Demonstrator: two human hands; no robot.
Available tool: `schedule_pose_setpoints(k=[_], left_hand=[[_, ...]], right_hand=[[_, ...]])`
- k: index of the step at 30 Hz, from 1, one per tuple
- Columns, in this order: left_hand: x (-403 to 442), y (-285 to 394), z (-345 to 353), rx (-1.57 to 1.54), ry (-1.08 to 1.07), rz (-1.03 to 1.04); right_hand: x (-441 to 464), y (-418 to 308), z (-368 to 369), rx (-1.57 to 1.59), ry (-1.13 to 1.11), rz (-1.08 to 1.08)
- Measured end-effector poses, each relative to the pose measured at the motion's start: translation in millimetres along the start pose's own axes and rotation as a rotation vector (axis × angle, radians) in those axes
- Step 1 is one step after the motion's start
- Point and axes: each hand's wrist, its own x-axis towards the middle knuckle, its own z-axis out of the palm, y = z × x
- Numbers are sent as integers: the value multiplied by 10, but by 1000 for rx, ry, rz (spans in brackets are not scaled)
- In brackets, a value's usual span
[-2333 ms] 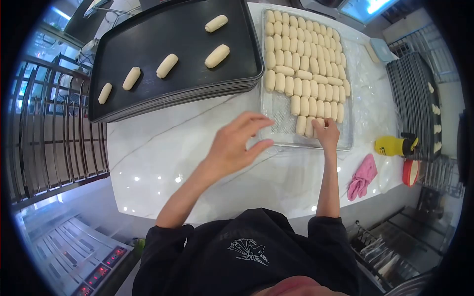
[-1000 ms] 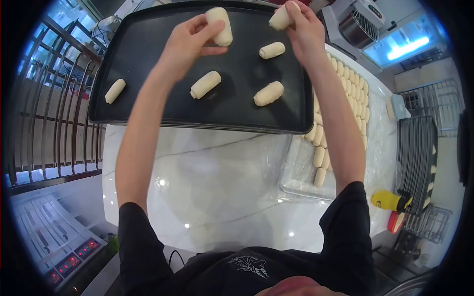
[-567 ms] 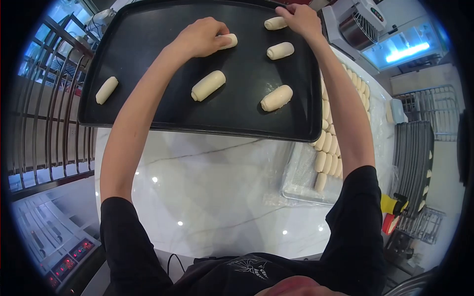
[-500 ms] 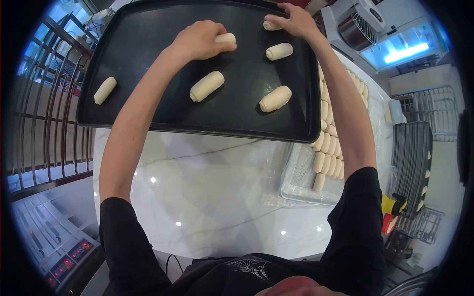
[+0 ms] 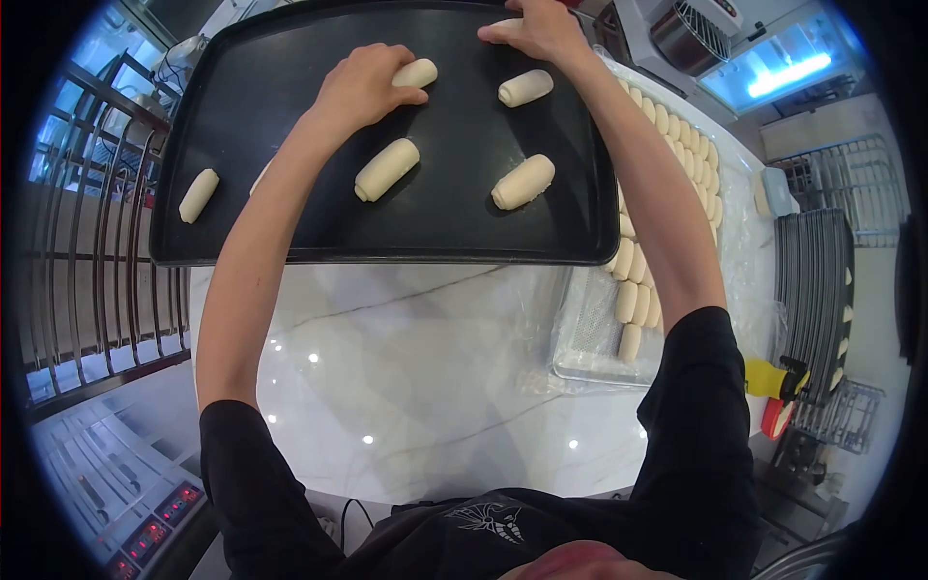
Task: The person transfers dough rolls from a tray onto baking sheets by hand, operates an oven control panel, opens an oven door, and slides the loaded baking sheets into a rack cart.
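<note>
A large black baking tray (image 5: 280, 97) carries several pale rolled dough pieces. My left hand (image 5: 356, 89) is closed around a dough roll (image 5: 417, 72) near the tray's middle, with thumb and fingers on either side of it. Toward the far right corner, my right hand (image 5: 543, 35) grips another dough roll (image 5: 502, 30), partly hidden by the fingers. Below that hand lie a dough roll (image 5: 526, 88) and a thicker dough roll (image 5: 523, 182). One dough roll (image 5: 386, 169) rests below my left hand, and another (image 5: 199, 195) by the left edge. My left forearm mostly covers one more.
Under the tray is a white marble table (image 5: 387, 367). At right, a plastic-lined metal tray (image 5: 590, 319) holds rows of dough pieces (image 5: 633, 300). A metal rack (image 5: 106, 222) stands left, stacked dark trays (image 5: 812, 290) stand right, and a mixer (image 5: 691, 39) is at the back.
The view has shifted a little, so the tray and rolls appear further left. Both hands keep hold of their rolls. Part of a roll now shows beside my left forearm.
</note>
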Motion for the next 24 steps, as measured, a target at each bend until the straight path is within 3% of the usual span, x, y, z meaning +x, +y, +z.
schedule_pose_setpoints(k=[3,6,11,14,16,17,20,22,24], left_hand=[[-94,-54,-6,33,212,56],[-173,-85,-62,-8,146,0],[-149,-136,-124,-24,-36,-29],[-166,-257,-103,19,28,38],[-203,-301,10,96,180,184],[-256,-243,-7,158,319,293],[-729,630,-387,-87,261,162],[-1139,1028,-459,-292,198,120],[-1580,1386,-472,-446,54,153]], right_hand=[[-147,-21,-50,48,160,-73],[-531,-96,-56,-43,-137,-61],[-804,-5,67,-73,-92,-142],[-771,61,84,13,-101,-216],[-825,152,45,52,114,-255],[-1000,256,-120,44,96,-203],[-1386,536,-752,139,221,-74],[-1878,891,-1005,90,-83,172],[-2599,1263,-982,-292,-249,355]])
